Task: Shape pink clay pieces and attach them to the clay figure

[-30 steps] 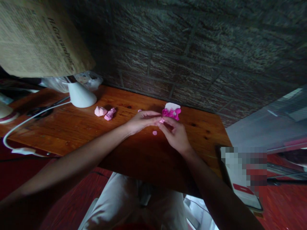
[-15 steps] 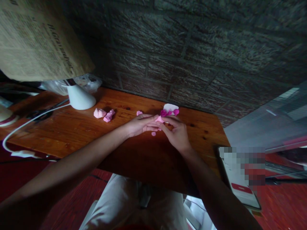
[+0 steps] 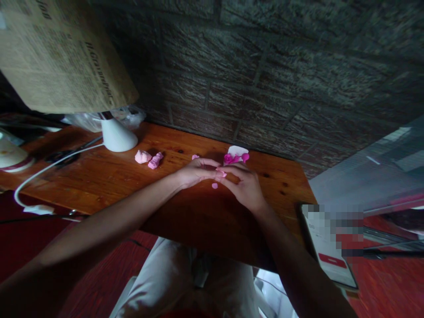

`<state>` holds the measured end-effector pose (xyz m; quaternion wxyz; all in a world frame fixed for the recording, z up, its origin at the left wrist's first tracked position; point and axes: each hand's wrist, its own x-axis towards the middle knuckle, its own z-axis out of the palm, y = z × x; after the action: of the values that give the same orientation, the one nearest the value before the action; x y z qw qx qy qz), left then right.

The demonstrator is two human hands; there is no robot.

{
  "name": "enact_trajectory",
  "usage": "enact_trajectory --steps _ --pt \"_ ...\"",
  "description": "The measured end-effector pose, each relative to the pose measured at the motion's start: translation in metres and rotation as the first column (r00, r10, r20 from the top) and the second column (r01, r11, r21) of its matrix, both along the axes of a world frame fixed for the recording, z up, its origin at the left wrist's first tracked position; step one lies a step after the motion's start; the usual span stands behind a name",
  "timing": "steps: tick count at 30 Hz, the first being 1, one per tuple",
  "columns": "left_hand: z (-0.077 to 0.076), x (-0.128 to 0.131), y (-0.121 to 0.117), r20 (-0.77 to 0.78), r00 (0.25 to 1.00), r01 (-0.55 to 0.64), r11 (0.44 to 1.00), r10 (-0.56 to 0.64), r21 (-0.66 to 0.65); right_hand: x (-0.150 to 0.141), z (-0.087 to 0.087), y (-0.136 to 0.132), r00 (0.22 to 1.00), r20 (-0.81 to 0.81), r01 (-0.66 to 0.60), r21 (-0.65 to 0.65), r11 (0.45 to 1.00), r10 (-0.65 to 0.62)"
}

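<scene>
Over the middle of the wooden table, my left hand and my right hand meet at the fingertips. Both pinch a small pale-pink piece of clay, partly covered by the fingers. Just below them a small flat pink disc lies on the wood. Behind my right hand, bright magenta clay shapes rest against a white card. A little pink lump shows beyond my left hand. Farther left sit two bigger lumps, one pale pink and one deeper pink.
A lamp with a white base and newsprint shade stands at the left, its white cord running over the table edge. Behind it is a clear plastic bag. A tablet sits at the right edge. A stone wall backs the table.
The pink piece showed wider and flatter across my left fingers half a second ago; now it is mostly covered between both hands' fingertips. The view has shifted slightly.
</scene>
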<state>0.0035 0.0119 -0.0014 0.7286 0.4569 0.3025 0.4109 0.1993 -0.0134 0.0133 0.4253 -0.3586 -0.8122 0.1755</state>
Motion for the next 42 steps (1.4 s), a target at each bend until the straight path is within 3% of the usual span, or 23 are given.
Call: enact_trajectory --steps 6,11,18,24,28,33,37,42 --pt "0.004 0.001 0.0 -0.091 0.995 0.066 0.986 -0.052 0.154 -0.001 -0.002 0.0 0.997 0.08 -0.002 0.048 0.999 -0.002" --pt "0.004 0.001 0.004 -0.129 0.987 0.108 0.988 -0.093 0.112 0.008 0.007 -0.005 0.99 0.124 0.078 -0.093 0.993 -0.067" --pt "0.0 -0.006 0.016 -0.134 0.976 -0.156 0.979 0.173 0.133 0.018 0.009 -0.021 0.984 0.164 0.103 -0.165 0.981 -0.075" --pt "0.001 -0.009 0.019 -0.123 0.953 -0.257 0.955 0.276 0.149 0.026 -0.004 -0.026 0.995 -0.046 0.059 -0.405 0.912 -0.085" --pt "0.003 -0.011 0.019 -0.085 0.949 -0.288 0.944 0.304 0.163 0.016 0.004 -0.016 0.962 -0.25 -0.02 -0.461 0.887 -0.108" --pt "0.001 -0.012 0.019 -0.09 0.947 -0.284 0.935 0.308 0.212 -0.007 0.011 0.002 0.92 -0.391 -0.201 -0.541 0.817 -0.033" --pt "0.001 -0.013 0.018 -0.108 0.95 -0.247 0.916 0.294 0.317 -0.018 0.001 0.005 0.886 -0.464 -0.277 -0.562 0.779 -0.02" --pt "0.003 -0.01 0.012 -0.131 0.947 -0.179 0.822 0.292 0.541 -0.018 -0.008 0.003 0.839 -0.535 -0.308 -0.625 0.718 -0.105"
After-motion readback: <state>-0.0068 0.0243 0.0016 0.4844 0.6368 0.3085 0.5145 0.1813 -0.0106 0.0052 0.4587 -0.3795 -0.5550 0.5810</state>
